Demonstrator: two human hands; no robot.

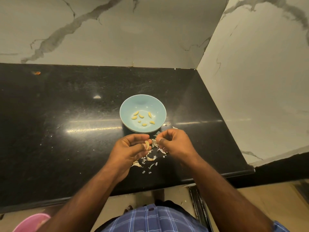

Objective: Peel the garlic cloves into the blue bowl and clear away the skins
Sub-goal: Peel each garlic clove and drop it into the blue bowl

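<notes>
cloves (143,118) in bowl (127,106), skins (150,159) before it (on counter (66,106))

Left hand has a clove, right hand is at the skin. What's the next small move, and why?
Probably pull the last skin free with the right hand, then drop the clove into the blue bowl. The clove pinched in the left hand already looks mostly bare, the bowl sits just beyond the hands with peeled cloves in it, and loose skins lie on the counter below.

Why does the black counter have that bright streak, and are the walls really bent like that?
Head view: the streak is lamp glare on the glossy counter, left of the bowl; the wide lens bows the counter edge and walls; the hands look slightly soft.
</notes>
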